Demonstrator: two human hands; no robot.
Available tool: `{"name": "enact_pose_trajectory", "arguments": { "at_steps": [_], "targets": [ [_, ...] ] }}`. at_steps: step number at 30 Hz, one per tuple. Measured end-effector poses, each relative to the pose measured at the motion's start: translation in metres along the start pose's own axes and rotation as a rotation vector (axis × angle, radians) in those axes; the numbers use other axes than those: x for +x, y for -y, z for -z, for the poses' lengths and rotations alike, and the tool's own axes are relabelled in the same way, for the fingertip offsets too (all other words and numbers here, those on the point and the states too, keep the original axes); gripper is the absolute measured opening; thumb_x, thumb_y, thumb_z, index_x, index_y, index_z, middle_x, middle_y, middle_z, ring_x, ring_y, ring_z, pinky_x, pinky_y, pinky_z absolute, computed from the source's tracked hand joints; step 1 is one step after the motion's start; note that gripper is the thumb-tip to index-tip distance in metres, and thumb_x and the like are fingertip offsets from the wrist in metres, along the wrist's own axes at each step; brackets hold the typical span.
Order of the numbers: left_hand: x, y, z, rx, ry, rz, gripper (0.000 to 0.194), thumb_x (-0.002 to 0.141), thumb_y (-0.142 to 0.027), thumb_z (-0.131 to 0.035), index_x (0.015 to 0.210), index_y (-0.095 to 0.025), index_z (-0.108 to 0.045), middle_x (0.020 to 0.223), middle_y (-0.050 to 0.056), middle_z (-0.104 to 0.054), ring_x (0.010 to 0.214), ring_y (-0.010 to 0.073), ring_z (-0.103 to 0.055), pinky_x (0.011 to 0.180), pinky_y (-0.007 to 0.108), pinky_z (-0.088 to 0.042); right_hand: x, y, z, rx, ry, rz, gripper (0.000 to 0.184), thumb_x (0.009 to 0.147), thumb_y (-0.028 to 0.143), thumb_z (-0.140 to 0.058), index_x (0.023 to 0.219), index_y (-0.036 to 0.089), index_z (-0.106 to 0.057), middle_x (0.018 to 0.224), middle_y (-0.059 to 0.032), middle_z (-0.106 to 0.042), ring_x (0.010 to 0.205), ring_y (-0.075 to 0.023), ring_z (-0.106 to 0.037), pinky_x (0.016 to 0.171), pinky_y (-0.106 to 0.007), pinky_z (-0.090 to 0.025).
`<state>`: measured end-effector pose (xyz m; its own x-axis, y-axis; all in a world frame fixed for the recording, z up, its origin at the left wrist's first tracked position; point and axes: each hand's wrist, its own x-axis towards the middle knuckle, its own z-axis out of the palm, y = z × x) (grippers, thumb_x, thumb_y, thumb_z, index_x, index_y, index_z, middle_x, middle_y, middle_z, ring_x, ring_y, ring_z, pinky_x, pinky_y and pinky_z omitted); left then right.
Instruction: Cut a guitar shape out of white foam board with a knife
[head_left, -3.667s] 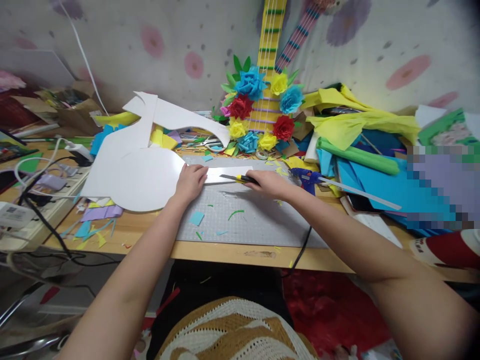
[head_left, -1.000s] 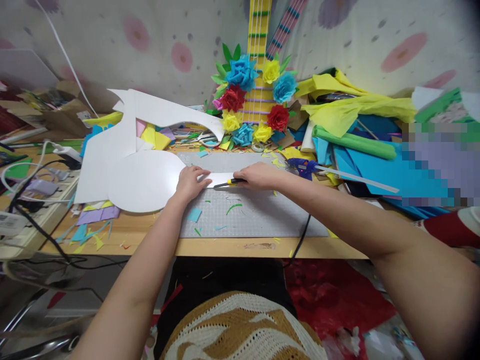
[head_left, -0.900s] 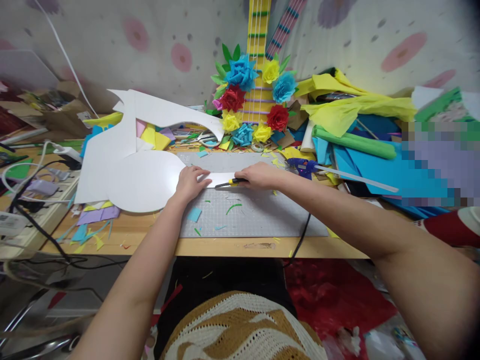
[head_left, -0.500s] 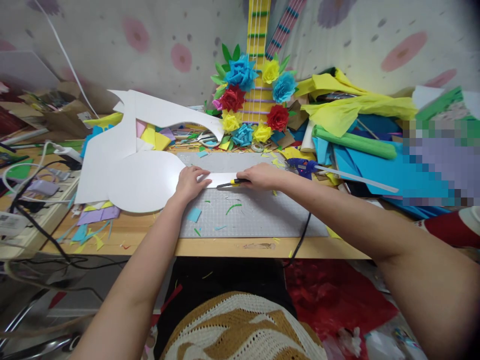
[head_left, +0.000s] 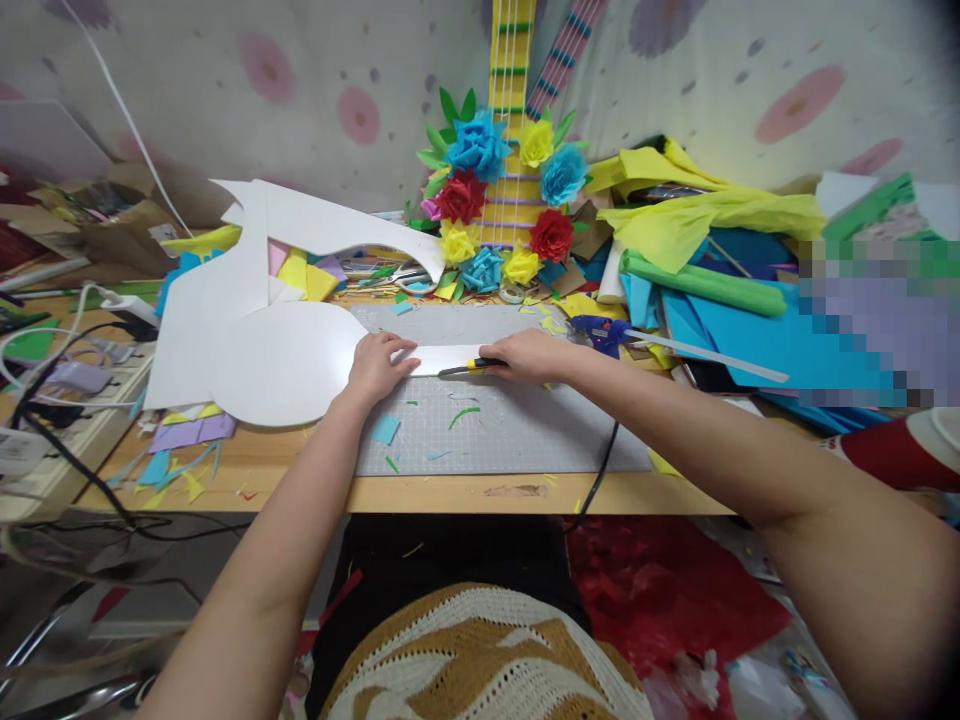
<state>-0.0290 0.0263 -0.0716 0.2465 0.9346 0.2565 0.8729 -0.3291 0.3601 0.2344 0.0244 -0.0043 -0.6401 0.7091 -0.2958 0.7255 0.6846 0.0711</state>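
A white board cutout [head_left: 289,355] lies across the left of the cutting mat [head_left: 525,440], its rounded body narrowing into a strip that runs right under my hands. My left hand [head_left: 381,366] rests on the start of that strip, fingers extended and pressing it down. In my right hand [head_left: 525,355] is a yellow and black utility knife [head_left: 474,366]. Its blade points left and lies along the near edge of the strip, a short way from my left fingertips. Whether the blade has gone through the board cannot be seen.
Behind the mat stands a paper guitar [head_left: 504,205] ringed with paper flowers. A blue glue gun [head_left: 600,332] with a long glue stick lies right of my right hand, its cord hanging over the table edge. Left are white offcuts and a power strip [head_left: 112,430]; coloured paper [head_left: 735,325] is piled right.
The knife and my right hand have shifted very slightly right along the strip. My left hand keeps its place on the board; the whole view has drifted a little.
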Motion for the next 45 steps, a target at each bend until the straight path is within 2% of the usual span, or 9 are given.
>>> {"name": "enact_pose_trajectory", "arguments": {
  "at_steps": [5,19,35,45],
  "targets": [
    [0.000,0.001,0.000,0.002,-0.001,-0.015,0.028,0.079,-0.040,-0.059,0.100,-0.023,-0.068,0.101,0.005,-0.063,0.098,0.0221,-0.054,0.092,0.039,-0.037,-0.003,-0.003,-0.003,0.026,0.006,-0.005,0.033,0.088,0.040,-0.036,0.110,0.024,-0.056,0.100,-0.0082,-0.067,0.078,-0.0198,-0.058,0.059,-0.027,-0.027],
    [0.000,0.001,0.001,0.012,0.013,-0.019,0.030,0.081,-0.042,-0.057,0.102,-0.023,-0.067,0.101,0.006,-0.062,0.099,0.0221,-0.053,0.092,0.039,-0.036,-0.010,-0.015,-0.013,0.026,-0.020,-0.005,0.030,0.089,0.041,-0.036,0.103,0.024,-0.056,0.097,-0.0068,-0.067,0.078,-0.0194,-0.059,0.055,-0.027,-0.024],
    [-0.001,-0.004,0.005,0.015,0.030,-0.001,0.029,0.081,-0.040,-0.057,0.102,-0.024,-0.067,0.103,0.005,-0.062,0.099,0.0221,-0.053,0.094,0.039,-0.035,-0.023,-0.019,-0.011,0.057,0.040,-0.065,0.031,0.089,0.041,-0.035,0.105,0.024,-0.056,0.098,-0.0075,-0.067,0.078,-0.0195,-0.058,0.057,-0.027,-0.026],
    [-0.001,0.001,0.002,0.015,0.008,-0.024,0.030,0.082,-0.043,-0.055,0.101,-0.025,-0.067,0.102,0.006,-0.062,0.101,0.0226,-0.053,0.095,0.039,-0.034,-0.034,-0.026,-0.015,0.069,0.021,-0.066,0.027,0.088,0.037,-0.037,0.102,0.023,-0.057,0.096,-0.0075,-0.066,0.077,-0.0187,-0.058,0.057,-0.026,-0.027]
  ]
}}
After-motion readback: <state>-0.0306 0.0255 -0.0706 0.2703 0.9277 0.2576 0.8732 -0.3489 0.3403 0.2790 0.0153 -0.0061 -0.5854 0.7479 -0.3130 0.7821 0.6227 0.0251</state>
